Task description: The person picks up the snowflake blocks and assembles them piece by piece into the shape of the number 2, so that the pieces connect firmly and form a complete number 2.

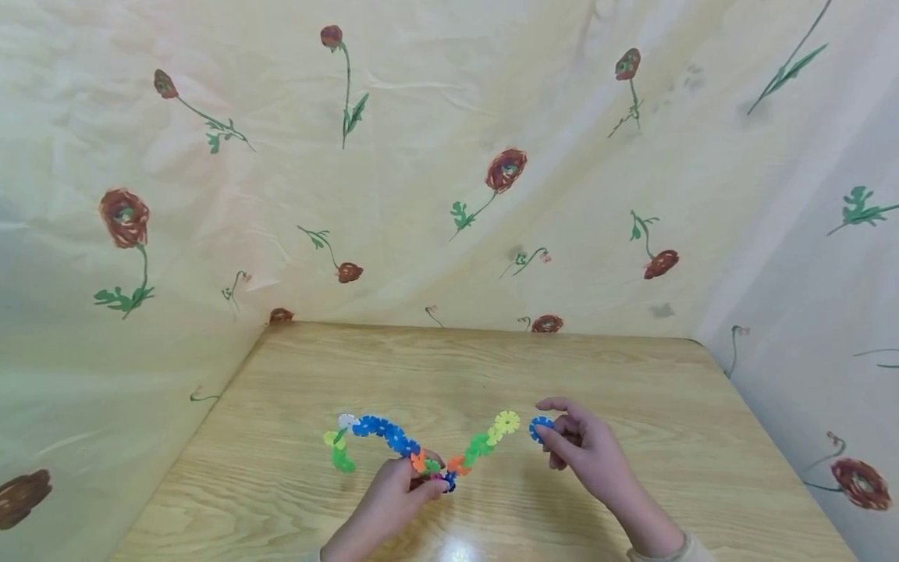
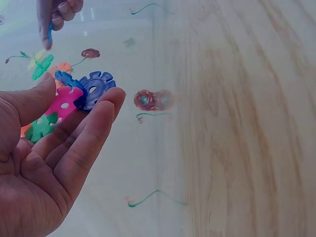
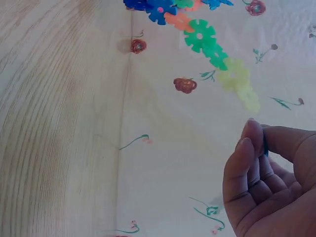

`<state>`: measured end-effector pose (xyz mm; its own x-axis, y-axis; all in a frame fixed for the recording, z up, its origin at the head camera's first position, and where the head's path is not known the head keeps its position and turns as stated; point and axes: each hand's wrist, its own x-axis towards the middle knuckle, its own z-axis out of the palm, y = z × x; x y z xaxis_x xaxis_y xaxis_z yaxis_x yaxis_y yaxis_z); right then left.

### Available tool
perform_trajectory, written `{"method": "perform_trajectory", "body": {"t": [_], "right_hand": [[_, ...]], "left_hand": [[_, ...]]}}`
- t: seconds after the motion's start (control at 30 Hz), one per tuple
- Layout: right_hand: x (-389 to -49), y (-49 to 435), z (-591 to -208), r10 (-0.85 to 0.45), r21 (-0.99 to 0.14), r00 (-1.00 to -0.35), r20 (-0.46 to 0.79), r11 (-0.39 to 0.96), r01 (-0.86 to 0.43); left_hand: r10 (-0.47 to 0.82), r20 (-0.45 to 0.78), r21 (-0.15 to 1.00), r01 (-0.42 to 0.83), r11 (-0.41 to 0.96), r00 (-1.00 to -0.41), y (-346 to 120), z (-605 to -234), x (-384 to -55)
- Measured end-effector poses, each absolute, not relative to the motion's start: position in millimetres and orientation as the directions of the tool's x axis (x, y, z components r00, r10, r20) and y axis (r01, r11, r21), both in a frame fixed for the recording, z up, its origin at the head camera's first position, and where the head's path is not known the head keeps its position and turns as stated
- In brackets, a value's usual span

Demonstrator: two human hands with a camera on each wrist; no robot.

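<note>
A chain of notched plastic snowflake discs (image 1: 382,429) hangs in the air above the table, its links white, blue, orange, green, yellow and pink. My left hand (image 1: 393,499) pinches it near the middle, thumb over a pink disc (image 2: 65,102) beside a dark blue disc (image 2: 96,90). The right-hand branch rises to a yellow disc (image 1: 507,422) at its tip. Just right of that tip, apart from it, my right hand (image 1: 586,449) pinches a single blue disc (image 1: 540,429) between thumb and fingers. In the right wrist view the fingers mostly hide this disc.
Below the hands lies a wood-grain table (image 1: 281,515). A pale curtain (image 1: 421,195) printed with red flowers stands behind the table and along both its sides. The chain's left end, a green disc (image 1: 342,459), dangles beyond the left hand.
</note>
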<state>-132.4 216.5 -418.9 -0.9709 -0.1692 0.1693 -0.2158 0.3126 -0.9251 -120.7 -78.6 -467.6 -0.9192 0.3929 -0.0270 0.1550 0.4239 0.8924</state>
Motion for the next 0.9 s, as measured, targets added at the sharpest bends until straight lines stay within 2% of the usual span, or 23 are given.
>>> {"method": "perform_trajectory", "body": {"t": [0.13,0.3,0.9], "right_hand": [[-130,214,-416,-0.124,-0.926,-0.958,0.259,0.250,-0.283],[-128,209,-411,-0.078,-0.910,-0.946,0.316,0.257,-0.325],[-134,200,-405,-0.050,-0.941,-0.981,0.190,0.277,-0.196]], "left_hand": [[0.397,-0.020,0.894,0.161,0.419,-0.918,-79,-468,-121],[0.402,-0.004,0.900,0.172,0.400,-0.916,-79,-468,-120],[0.409,-0.001,0.885,0.190,0.426,-0.912,-78,-470,-119]]}}
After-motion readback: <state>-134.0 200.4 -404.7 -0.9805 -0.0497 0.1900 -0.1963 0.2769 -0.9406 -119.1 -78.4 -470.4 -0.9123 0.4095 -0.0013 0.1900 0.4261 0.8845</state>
